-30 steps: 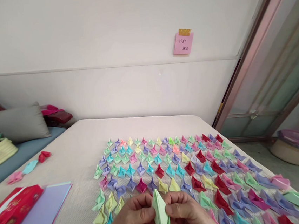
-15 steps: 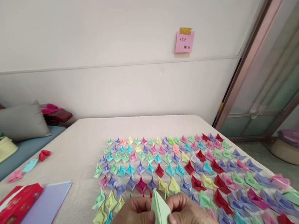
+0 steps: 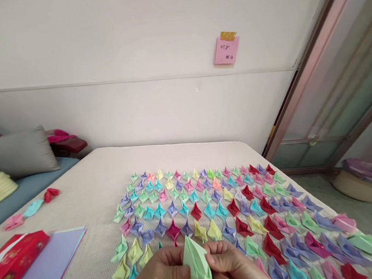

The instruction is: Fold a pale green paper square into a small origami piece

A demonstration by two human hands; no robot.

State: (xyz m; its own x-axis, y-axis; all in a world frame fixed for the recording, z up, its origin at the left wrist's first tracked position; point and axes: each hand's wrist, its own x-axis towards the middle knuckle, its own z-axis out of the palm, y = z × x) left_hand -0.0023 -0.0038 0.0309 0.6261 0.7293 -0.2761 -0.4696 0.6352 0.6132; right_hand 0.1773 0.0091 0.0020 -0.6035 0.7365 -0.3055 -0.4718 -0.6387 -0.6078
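A folded piece of light green paper [image 3: 197, 263] is held upright at the bottom centre, its pointed tip up and its layers partly spread at the lower end. My left hand [image 3: 164, 271] pinches its left side between thumb and fingers. On the right side, my right hand [image 3: 232, 264] grips the paper the same way. Behind and around the hands lie rows of small folded paper boats in many colours, such as a magenta one [image 3: 173, 229] and a yellow one [image 3: 214, 230]. The lower edge of the held paper is partly hidden by my fingers.
Purple paper sheets [image 3: 58, 261] lie at the left under a red packet [image 3: 16, 261]. Pink, blue and red paper pieces [image 3: 51, 194] sit farther back. A grey pillow [image 3: 19, 151] is beyond the table's left edge. A lidded tub [image 3: 363, 181] stands on the floor at right.
The green paper has turned slightly and its folds stand wider apart, showing a broader face. Both hands have stayed on it. The view has shifted a little.
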